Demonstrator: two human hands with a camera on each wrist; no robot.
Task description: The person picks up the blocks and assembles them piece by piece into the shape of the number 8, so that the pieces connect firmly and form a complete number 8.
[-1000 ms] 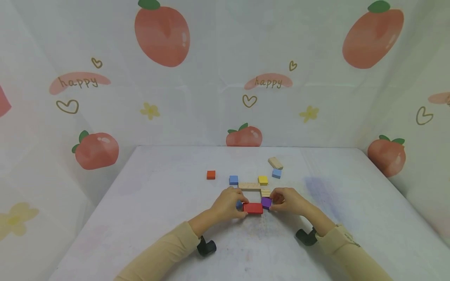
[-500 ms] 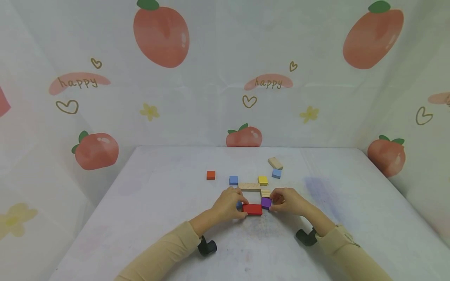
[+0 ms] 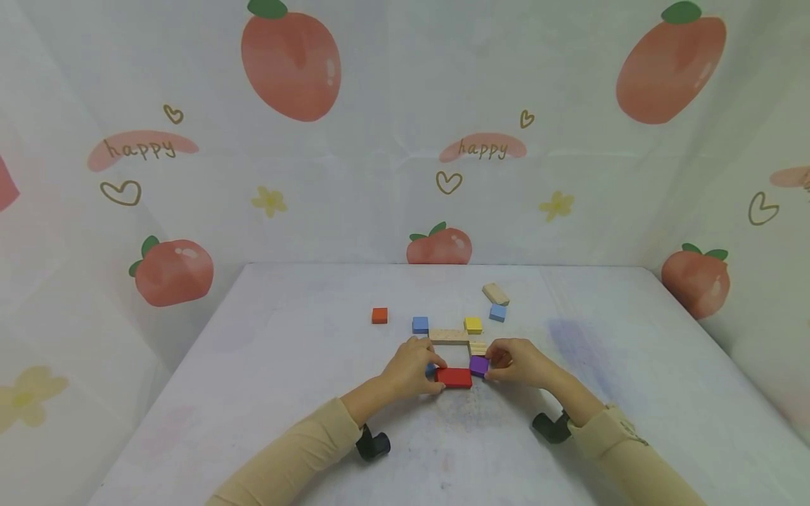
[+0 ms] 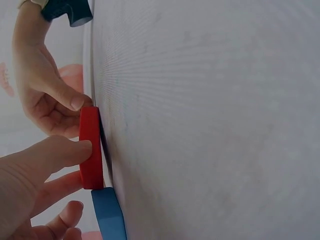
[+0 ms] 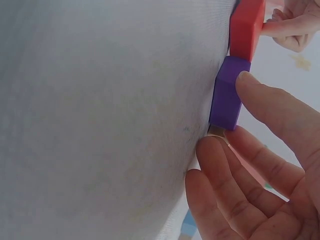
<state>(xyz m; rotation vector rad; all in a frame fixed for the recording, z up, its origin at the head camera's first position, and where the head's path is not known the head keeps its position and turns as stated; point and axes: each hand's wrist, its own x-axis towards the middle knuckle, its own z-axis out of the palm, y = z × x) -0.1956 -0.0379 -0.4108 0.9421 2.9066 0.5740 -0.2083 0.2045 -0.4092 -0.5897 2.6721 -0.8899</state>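
Red block (image 3: 453, 378) is pinched in the left hand (image 3: 408, 368), thumb and finger only as wide apart as the block. It has slid a tiny bit toward the person, so its spot seems not quite settled. Just right of that grip, the right hand (image 3: 520, 362) pinches the purple block (image 3: 479, 365); a blue block (image 4: 109, 215) sits just left.
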